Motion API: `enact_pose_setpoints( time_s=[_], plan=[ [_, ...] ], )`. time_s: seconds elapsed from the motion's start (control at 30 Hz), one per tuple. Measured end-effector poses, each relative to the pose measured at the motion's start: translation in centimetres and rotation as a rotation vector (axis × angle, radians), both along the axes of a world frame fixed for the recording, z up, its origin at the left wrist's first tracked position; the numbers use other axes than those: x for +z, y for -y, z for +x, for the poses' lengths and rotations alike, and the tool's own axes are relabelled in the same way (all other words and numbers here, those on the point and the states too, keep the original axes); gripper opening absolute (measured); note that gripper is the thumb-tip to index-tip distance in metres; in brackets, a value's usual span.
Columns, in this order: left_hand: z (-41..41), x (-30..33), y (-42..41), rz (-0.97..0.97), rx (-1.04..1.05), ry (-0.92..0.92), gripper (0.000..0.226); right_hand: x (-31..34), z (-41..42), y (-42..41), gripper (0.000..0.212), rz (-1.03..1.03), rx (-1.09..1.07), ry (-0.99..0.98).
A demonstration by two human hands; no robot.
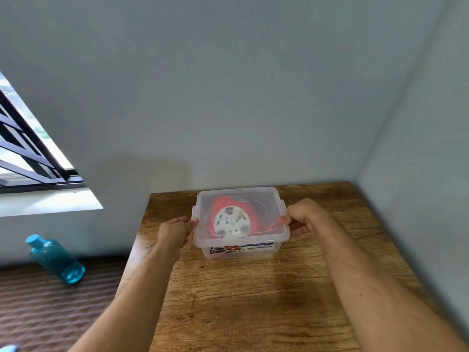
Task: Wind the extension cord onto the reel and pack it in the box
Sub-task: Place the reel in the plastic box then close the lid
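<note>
A clear plastic box (253,250) stands on the far part of the wooden table (253,301), with its clear lid (269,199) on top. Through the lid I see the red reel (253,214) with its white socket face lying inside; the cord itself is hard to make out. My left hand (175,231) grips the latch on the box's left side. My right hand (302,217) grips the latch on the right side. Both hands have their fingers curled around the box's edges.
The table sits in a corner, with grey walls behind it and to the right. A teal bottle (54,259) lies tilted on the striped floor to the left, below a barred window (28,148).
</note>
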State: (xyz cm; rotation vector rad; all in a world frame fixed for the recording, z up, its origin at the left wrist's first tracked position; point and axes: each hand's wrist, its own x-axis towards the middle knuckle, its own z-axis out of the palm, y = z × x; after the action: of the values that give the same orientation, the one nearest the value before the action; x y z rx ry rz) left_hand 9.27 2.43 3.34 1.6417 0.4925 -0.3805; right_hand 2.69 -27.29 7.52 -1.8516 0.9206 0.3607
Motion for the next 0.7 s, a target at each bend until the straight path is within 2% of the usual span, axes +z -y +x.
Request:
enact_pose_setpoints(
  time_s=[0.07, 0.17, 0.27, 0.37, 0.43, 0.57, 0.7],
  plan=[
    [-0.1, -0.2, -0.5, -0.062, -0.027, -0.138, 0.047, 0.0, 0.0, 0.4, 0.009, 0.043, 0.003, -0.013],
    [-0.7, -0.3, -0.9, -0.232, -0.083, -0.273, 0.040, -0.5, -0.3, 0.7, 0.012, 0.125, -0.013, -0.030],
    [-0.8, -0.3, -0.6, -0.309, -0.048, -0.254, 0.028, -1.5, -1.2, 0.7, 0.016, 0.258, -0.035, -0.012],
    [-0.8, 0.4, 0.0, -0.278, 0.021, -0.207, 0.011, -2.9, -1.5, 0.9, 0.028, 0.422, -0.132, 0.062],
    [-0.9, 0.8, 0.3, -0.248, 0.046, -0.163, 0.005, -3.0, -1.4, 1.0, 0.029, 0.421, -0.129, 0.080],
    [-0.5, 1.1, 0.7, -0.096, 0.033, -0.050, 0.008, -1.8, -0.8, 1.0, 0.024, 0.249, -0.102, 0.101],
    [-0.7, 0.2, 1.8, 0.360, -0.135, 0.204, 0.020, -1.2, 0.2, -0.1, 0.020, -0.034, -0.057, 0.075]
  ],
)
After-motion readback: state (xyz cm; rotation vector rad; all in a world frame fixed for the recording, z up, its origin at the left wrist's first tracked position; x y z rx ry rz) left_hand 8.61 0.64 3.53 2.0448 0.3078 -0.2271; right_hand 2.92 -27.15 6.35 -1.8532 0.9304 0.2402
